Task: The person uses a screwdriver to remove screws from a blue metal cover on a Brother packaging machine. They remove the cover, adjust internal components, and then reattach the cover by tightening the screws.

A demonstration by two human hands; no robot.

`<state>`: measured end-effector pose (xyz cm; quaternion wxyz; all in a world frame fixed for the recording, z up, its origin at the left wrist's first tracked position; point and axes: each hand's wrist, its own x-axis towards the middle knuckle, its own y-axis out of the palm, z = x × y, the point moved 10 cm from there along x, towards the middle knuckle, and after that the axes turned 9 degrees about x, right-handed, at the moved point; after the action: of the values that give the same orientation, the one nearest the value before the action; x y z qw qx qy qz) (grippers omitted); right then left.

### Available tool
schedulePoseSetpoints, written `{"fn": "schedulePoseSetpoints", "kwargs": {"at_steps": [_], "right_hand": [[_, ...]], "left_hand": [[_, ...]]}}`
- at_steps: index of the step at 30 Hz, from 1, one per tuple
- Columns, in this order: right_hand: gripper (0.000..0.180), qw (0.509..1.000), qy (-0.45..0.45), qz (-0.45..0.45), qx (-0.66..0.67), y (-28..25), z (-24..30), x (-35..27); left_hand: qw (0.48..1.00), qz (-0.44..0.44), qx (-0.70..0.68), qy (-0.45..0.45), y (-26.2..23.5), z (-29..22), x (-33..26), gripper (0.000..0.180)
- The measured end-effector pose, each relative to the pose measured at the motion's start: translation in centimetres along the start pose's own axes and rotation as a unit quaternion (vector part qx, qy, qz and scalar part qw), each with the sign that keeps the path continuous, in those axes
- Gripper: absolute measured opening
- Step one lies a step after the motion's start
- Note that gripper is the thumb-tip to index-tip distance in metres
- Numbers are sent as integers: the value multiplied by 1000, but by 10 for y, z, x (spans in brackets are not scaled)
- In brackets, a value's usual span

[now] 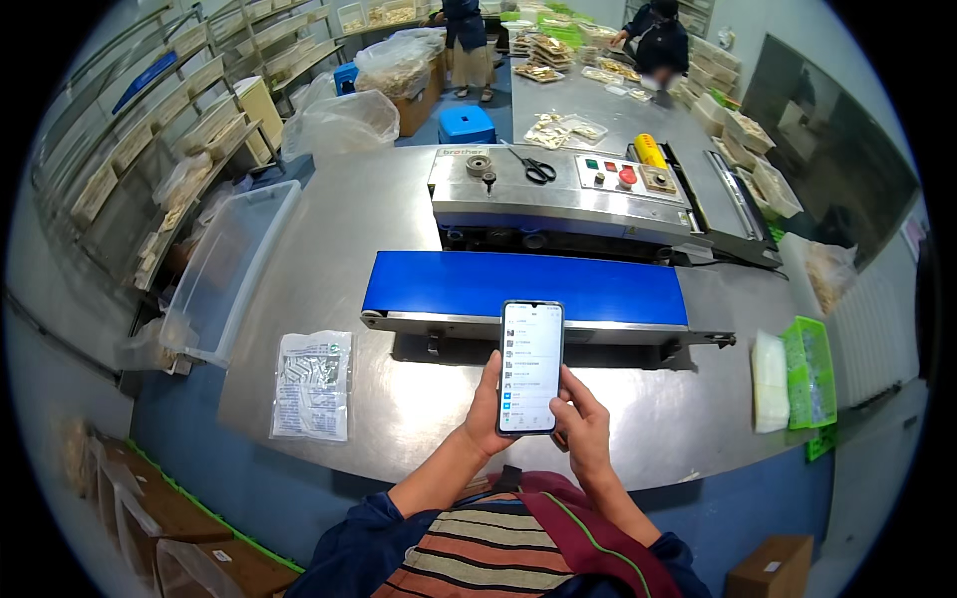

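Note:
A smartphone [531, 369] with a lit white screen showing a list of small icons stands upright in front of me. My left hand [482, 417] is closed round its left edge and lower corner. At the opposite edge, my right hand [588, 427] grips the phone, its thumb by the lower right of the screen and some fingers hidden behind. Just beyond the phone lies the blue belt [439, 284] of a band sealing machine [558, 207]. On its metal top sit black-handled scissors [539, 171] and a round metal part [478, 165].
The steel table [329, 234] carries a printed plastic packet [312, 387] at left and a green basket [808, 374] beside white bags [770, 382] at right. A clear bin [229, 274] stands left, near tray racks. Two people are at the far end. Cardboard boxes [150, 488] sit lower left.

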<state>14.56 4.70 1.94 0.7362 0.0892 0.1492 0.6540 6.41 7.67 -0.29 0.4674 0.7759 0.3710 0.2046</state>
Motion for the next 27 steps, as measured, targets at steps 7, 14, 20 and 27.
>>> {"fn": "schedulePoseSetpoints", "kwargs": {"at_steps": [7, 14, 20, 27], "right_hand": [[49, 997, 33, -22, 59, -49, 5, 3], [79, 989, -33, -136, 57, -94, 30, -1], [66, 995, 70, -60, 44, -176, 44, -58], [76, 797, 557, 187, 141, -128, -34, -244]], "left_hand": [[989, -34, 129, -63, 19, 26, 15, 77], [744, -4, 669, 4, 41, 77, 27, 60], [694, 111, 711, -20, 59, 93, 14, 73], [641, -13, 758, -120, -38, 83, 21, 59]]}}
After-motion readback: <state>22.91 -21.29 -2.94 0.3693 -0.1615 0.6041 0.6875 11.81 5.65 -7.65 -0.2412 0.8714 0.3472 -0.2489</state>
